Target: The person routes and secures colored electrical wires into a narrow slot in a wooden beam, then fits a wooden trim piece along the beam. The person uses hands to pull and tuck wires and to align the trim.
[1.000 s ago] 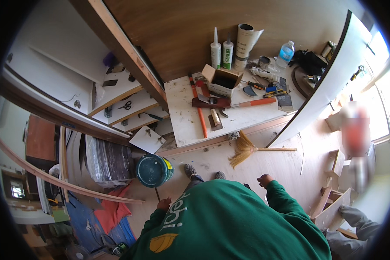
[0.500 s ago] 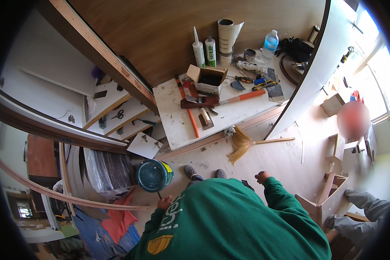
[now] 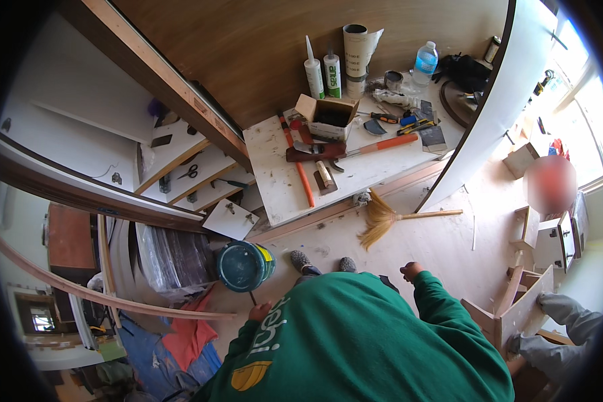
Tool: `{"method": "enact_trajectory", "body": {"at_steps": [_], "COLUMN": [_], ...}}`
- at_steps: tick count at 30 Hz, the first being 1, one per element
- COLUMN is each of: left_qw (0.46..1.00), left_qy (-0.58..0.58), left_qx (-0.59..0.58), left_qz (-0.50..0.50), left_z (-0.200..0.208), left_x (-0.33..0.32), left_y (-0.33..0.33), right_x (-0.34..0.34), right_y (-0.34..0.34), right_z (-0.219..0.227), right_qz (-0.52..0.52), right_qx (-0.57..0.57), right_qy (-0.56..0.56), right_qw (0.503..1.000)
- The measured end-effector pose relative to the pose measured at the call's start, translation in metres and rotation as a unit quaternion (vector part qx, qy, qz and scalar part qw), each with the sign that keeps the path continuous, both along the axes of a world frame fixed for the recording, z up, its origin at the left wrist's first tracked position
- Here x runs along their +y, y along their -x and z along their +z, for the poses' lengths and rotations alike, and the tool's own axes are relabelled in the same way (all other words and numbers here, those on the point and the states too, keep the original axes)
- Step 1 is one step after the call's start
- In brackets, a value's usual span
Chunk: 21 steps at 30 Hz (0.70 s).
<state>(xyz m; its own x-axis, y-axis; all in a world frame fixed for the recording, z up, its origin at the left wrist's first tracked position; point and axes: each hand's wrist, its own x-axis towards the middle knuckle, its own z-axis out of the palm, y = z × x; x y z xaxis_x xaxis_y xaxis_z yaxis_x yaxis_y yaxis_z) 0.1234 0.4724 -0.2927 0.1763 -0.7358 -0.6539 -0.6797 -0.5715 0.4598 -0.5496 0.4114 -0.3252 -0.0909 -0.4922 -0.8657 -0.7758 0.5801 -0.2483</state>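
My left hand (image 3: 260, 311) is closed on a thin dark rod (image 3: 252, 299) beside a dark green bucket (image 3: 241, 265). The rod reaches the bucket's near side; I cannot tell whether it is the bucket's handle. My right hand (image 3: 411, 271) hangs in the air with its fingers curled, apart from everything around it. What it holds, if anything, is hidden. A straw broom (image 3: 382, 220) lies on the floor ahead, its handle pointing right. Beyond it on a white board (image 3: 273, 194) are a hammer (image 3: 375, 147), an open box (image 3: 331, 120) and two sealant tubes (image 3: 313, 75).
Open shelves (image 3: 201, 167) hold scissors (image 3: 189, 171). A long wooden strip (image 3: 134, 305) curves across the left. Wooden drawer boxes (image 3: 522, 301) stand at right, close to another person's legs (image 3: 569, 318). A water bottle (image 3: 425, 63) stands at the back.
The whole scene has shifted slightly right in the view. Both hands keep the same pose, and the bucket stays beside my left hand.
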Motion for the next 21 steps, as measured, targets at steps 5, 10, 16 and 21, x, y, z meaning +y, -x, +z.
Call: {"method": "enact_trajectory", "body": {"at_steps": [5, 10, 16, 21], "left_qw": [1.000, 1.000, 1.000, 1.000], "left_qy": [-0.003, 0.003, -0.009, 0.002], "left_qx": [0.004, 0.020, 0.007, 0.001], "left_qz": [0.017, 0.008, 0.014, 0.008], "left_z": [0.031, 0.042, 0.048, 0.056], "left_x": [-0.003, -0.004, -0.004, -0.004], "left_y": [0.013, 0.021, 0.024, 0.029], "right_x": [0.001, 0.000, -0.004, -0.005], "right_y": [0.002, 0.002, -0.007, -0.009], "right_z": [-0.003, -0.002, 0.014, 0.020], "right_qz": [-0.009, -0.037, -0.088, -0.129], "right_qx": [-0.031, -0.040, -0.021, -0.044], "right_qy": [0.069, 0.048, 0.013, 0.022], "right_qw": [0.997, 0.997, 0.996, 0.990]}}
